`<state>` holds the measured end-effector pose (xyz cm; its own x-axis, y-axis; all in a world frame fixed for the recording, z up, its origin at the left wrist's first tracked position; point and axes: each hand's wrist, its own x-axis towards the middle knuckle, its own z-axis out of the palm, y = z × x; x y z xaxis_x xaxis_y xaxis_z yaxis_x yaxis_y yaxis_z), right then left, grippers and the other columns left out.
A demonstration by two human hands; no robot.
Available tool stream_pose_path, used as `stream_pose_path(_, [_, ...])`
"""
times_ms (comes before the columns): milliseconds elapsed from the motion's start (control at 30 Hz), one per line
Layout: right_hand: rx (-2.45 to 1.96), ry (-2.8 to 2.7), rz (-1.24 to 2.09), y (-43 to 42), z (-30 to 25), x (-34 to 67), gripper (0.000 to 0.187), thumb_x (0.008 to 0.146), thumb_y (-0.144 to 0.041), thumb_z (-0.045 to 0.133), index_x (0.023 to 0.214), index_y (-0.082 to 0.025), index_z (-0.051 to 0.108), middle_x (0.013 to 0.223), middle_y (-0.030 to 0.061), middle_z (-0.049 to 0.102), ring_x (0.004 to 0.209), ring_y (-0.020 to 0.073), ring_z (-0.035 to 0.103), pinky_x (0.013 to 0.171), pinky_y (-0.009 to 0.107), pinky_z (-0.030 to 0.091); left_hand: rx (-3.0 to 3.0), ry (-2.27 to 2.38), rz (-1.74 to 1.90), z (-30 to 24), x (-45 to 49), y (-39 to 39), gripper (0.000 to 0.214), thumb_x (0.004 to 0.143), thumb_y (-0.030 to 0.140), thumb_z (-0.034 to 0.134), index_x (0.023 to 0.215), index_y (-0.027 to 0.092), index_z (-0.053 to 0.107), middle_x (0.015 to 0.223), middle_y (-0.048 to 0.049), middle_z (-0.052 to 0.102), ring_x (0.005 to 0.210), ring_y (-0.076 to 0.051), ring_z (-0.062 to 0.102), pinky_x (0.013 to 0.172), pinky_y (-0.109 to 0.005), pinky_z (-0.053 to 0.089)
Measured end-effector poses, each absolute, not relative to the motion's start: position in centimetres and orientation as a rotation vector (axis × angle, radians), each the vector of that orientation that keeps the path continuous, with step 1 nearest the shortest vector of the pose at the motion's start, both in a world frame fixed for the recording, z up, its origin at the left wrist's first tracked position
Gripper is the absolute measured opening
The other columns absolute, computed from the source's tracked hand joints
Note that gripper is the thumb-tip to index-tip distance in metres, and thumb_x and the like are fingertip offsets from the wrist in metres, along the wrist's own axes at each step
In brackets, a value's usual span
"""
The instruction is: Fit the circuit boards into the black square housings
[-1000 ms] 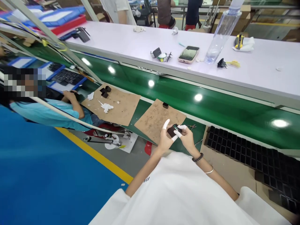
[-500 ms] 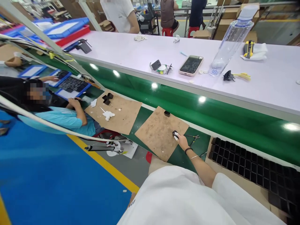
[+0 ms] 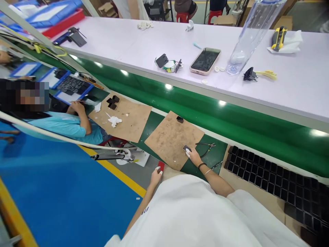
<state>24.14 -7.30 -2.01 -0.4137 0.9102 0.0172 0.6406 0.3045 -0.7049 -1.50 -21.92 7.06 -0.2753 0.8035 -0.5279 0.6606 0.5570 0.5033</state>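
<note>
My right hand [image 3: 193,156] reaches onto a brown board [image 3: 169,137] that lies on the green bench. Its white-capped fingertips pinch a small black part [image 3: 186,148] resting on the board's near right corner. My left hand [image 3: 156,175] hovers lower, just off the board's near edge, fingers loosely spread in white finger cots and holding nothing. A second small black part [image 3: 180,119] sits at the board's far edge.
Pliers [image 3: 205,144] lie right of the board. A tray of black parts [image 3: 272,176] fills the right. A second board [image 3: 125,116] holds black parts [image 3: 112,101]. A co-worker in a teal shirt [image 3: 64,125] sits left. A phone [image 3: 205,60] and bottle [image 3: 248,37] stand on the white table.
Both hands held the black part together a second ago. The right hand has since set it down on the board; the left hand dropped away to the board's near edge.
</note>
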Motion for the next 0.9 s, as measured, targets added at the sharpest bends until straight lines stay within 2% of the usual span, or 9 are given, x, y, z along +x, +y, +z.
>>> stream_pose_path(67, [-1.362,-2.18,0.903,-7.7,-2.2,24.5,0.009,0.089,-0.017,0.066,0.093,-0.016,0.074,0.111,0.0115,0.073,0.11,0.0245,0.069,0.1,0.044,0.057,1.249,2.045,0.212,7.0,-1.4,-20.6,0.035,0.098,0.025,0.056,0.132,0.016,0.058,0.129,-0.0141,0.065,0.12,-0.027,0.064,0.106,-0.05,0.052])
stream_pose_path(133, [-1.358,-2.173,0.913,-8.0,-2.3,24.7,0.012,0.089,-0.017,0.065,0.097,-0.017,0.075,0.116,0.0111,0.074,0.113,0.0243,0.068,0.103,0.044,0.056,1.393,1.999,0.213,6.9,-0.3,-18.2,0.042,0.096,0.019,0.051,0.138,0.018,0.054,0.137,-0.0153,0.062,0.13,-0.029,0.059,0.114,-0.049,0.046])
stream_pose_path(267, [-1.368,-2.124,0.919,-8.5,-2.2,24.6,0.023,0.093,-0.021,0.06,0.11,-0.018,0.074,0.136,0.0139,0.067,0.126,0.0262,0.064,0.11,0.042,0.052,1.74,1.731,0.187,6.2,3.4,-12.3,0.057,0.093,0.02,0.056,0.148,0.02,0.047,0.154,-0.0135,0.051,0.142,-0.028,0.05,0.117,-0.044,0.043])
stream_pose_path(400, [-1.403,-2.069,0.92,-9.0,-1.8,24.3,0.026,0.094,-0.021,0.057,0.115,-0.017,0.072,0.14,0.0152,0.066,0.126,0.0265,0.065,0.11,0.042,0.052,1.945,1.578,0.067,5.5,6.3,-7.8,0.047,0.093,0.017,0.059,0.14,0.019,0.055,0.145,-0.0133,0.059,0.132,-0.027,0.058,0.112,-0.044,0.047])
stream_pose_path(533, [-1.488,-2.012,0.909,-9.3,-1.4,24.0,0.033,0.093,-0.021,0.056,0.124,-0.018,0.067,0.126,0.0136,0.074,0.112,0.0257,0.071,0.101,0.042,0.057,2.09,1.516,-0.067,5.8,7.0,-6.1,0.037,0.097,0.031,0.062,0.131,0.016,0.06,0.133,-0.0119,0.064,0.124,-0.027,0.062,0.107,-0.052,0.05])
stream_pose_path(667, [-1.565,-1.979,0.898,-9.4,-1.2,23.7,0.04,0.09,-0.02,0.059,0.13,-0.019,0.064,0.114,0.0115,0.077,0.1,0.0245,0.074,0.093,0.038,0.058,2.194,1.46,-0.19,6.4,6.8,-5.5,0.035,0.097,0.036,0.063,0.126,0.015,0.062,0.128,-0.0109,0.064,0.118,-0.025,0.063,0.103,-0.05,0.054])
stream_pose_path(900, [-1.595,-2.018,0.846,-9.0,-0.7,23.4,0.038,0.088,-0.017,0.061,0.125,-0.013,0.065,0.126,0.0169,0.07,0.116,0.0279,0.066,0.103,0.043,0.053,2.266,1.334,-0.327,6.8,6.6,-3.9,0.033,0.097,0.037,0.063,0.121,0.015,0.064,0.126,-0.0105,0.065,0.117,-0.024,0.063,0.102,-0.049,0.054])
